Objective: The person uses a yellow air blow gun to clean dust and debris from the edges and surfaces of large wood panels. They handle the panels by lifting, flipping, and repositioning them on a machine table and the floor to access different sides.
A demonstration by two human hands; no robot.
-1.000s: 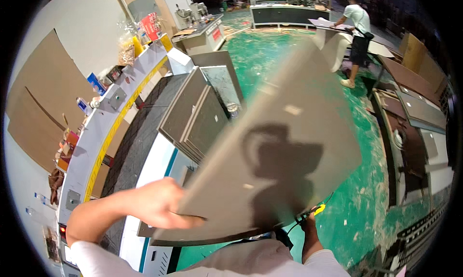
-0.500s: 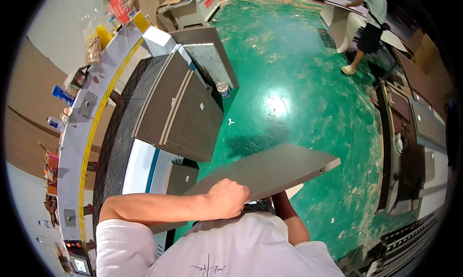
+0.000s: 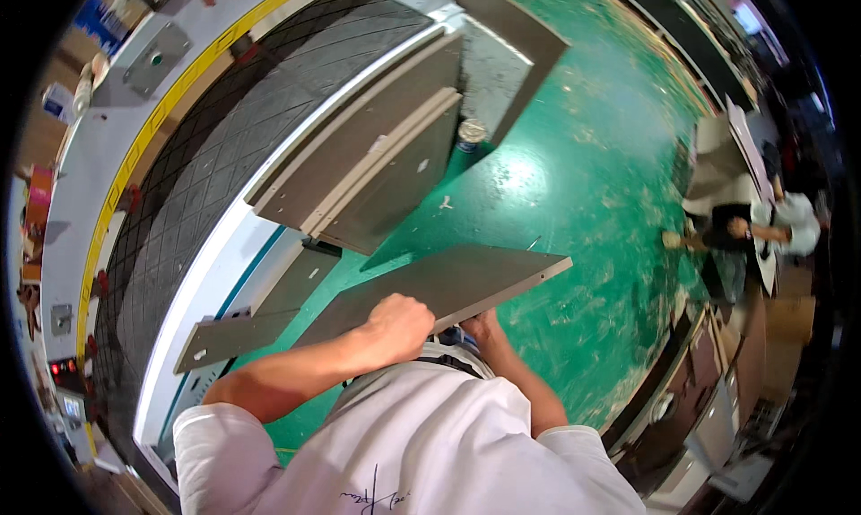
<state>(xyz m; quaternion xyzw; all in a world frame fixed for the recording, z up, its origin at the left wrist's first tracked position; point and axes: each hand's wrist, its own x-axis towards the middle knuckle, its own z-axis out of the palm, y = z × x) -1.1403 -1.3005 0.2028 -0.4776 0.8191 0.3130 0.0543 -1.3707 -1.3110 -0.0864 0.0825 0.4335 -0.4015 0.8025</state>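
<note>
Left hand: I have it closed in a fist on the near edge of a grey-brown panel.
Right hand: I keep it just beside the left, below the same edge; its fingers are partly hidden, so I cannot tell whether it grips.
Control box: small red lights, at my far left.
Rail: pale and long, with 1 yellow stripe along its inner side.
Machine bed: dark, marked with a grid of lines.
Narrow board: slanting beside the machine's white side, near my left forearm.
Board stack: several brown-grey boards, leaning together alongside the bed.
Panel: tilted, in front of my waist, 1 corner pointing right, at least 1 small hole in its edge.
Can: on the floor, just right of the stack.
Floor: green, scuffed with pale marks.
Loose boards: piled at lower right.
Another person: pale shirt, far right, blurred.
</note>
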